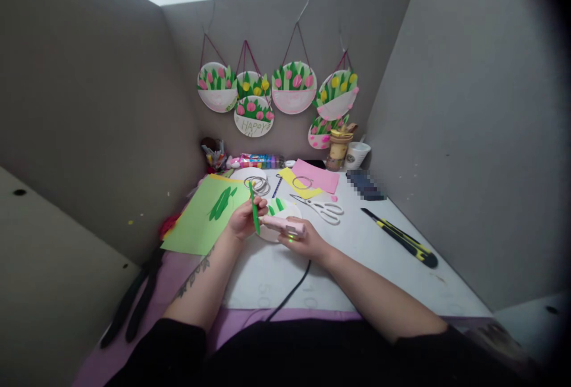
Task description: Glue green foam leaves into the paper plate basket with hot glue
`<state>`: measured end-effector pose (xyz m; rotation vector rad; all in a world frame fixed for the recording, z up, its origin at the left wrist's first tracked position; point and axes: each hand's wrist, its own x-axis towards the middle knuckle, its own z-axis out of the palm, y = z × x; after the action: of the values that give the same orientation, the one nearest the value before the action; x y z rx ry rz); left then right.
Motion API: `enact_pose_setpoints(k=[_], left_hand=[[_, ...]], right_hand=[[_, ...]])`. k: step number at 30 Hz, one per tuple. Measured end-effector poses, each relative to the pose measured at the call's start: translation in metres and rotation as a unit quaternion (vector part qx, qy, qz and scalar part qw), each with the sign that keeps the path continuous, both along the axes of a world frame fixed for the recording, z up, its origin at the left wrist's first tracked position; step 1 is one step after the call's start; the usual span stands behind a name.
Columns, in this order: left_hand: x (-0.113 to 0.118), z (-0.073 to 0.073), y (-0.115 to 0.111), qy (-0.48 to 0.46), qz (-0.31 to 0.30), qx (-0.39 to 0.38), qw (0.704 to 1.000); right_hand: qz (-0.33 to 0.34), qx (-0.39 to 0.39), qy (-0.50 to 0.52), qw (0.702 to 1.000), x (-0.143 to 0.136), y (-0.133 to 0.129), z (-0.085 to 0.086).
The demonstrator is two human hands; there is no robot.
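My left hand point(244, 219) pinches a narrow dark green paper leaf point(254, 208), held upright above the table. My right hand point(307, 241) is wrapped round a pale pink glue gun point(285, 226) with a small green light on it. The glue gun's nozzle points left and comes close to the lower part of the leaf; whether it touches I cannot tell. Behind and below the hands lies a white paper plate point(292, 213) with several green leaf strips on it, partly hidden by my right hand and the glue gun.
Light green sheets point(187, 220) with loose dark green leaves point(220, 204) lie left. White scissors point(323, 208), a yellow-black cutter point(401, 238), pink paper point(316, 177) and wire rings point(259, 185) are around. A black cord point(292, 292) runs towards me. Decorated plates point(294, 87) hang behind.
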<state>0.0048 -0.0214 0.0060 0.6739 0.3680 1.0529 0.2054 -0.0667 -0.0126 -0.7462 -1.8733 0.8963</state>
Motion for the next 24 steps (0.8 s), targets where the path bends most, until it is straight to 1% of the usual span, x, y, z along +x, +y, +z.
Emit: enact_pose_setpoints(k=[10, 24], left_hand=[[-0.0012, 0.0021, 0.0008, 0.002, -0.002, -0.006, 1.000], [-0.0040, 0.0046, 0.0012, -0.007, 0.011, -0.016, 1.000]], right_hand=[[-0.015, 0.012, -0.022, 1.000, 0.0003, -0.0017, 0.0023], [-0.009, 0.024, -0.045, 0.999, 0.0009, -0.0022, 0.0042]])
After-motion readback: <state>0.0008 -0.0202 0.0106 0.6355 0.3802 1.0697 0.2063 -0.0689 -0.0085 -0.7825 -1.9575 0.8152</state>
